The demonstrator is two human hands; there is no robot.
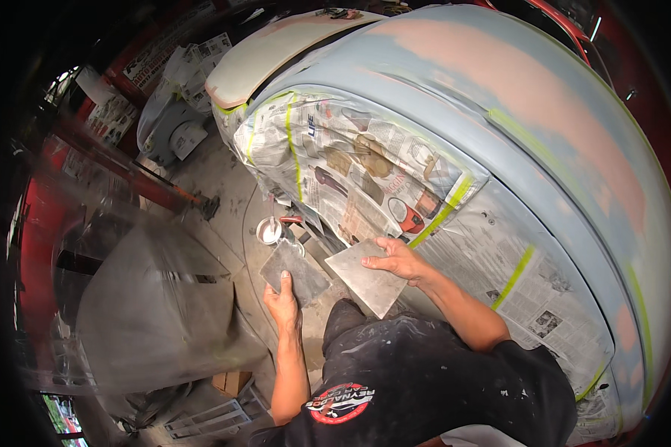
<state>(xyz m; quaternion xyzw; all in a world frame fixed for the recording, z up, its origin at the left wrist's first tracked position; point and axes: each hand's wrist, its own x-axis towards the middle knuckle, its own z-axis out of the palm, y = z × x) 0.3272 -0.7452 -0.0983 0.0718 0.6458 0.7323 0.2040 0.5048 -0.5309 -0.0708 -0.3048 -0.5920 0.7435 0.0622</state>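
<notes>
Grey, flat and thin are the two plates in the middle of the frame, one for each hand. The left hand (281,304), just below the centre and a little to the left, pinches the dark plate (295,273) at its lower edge; the thumb lies straight on the upper face, and the other fingers are mostly hidden, so I cannot tell if they are spread or together. The right hand (401,262), right of the centre, pinches the pale plate (365,283) near its upper right side, with the thumb on its face and one finger showing close to the upper corner; the remaining fingers I cannot see well. Both plates are tilted, and they are near each other with a gap between.

Just above the dark plate is a round can (268,231) with white content. From the upper middle to the right edge of the frame curves a car body (492,82), blue-grey with pinkish patches. Under it, newspaper sheets (335,153) are fixed with yellow-green tape (441,216). At the lower left stands a shape under a grey cover (145,302).
</notes>
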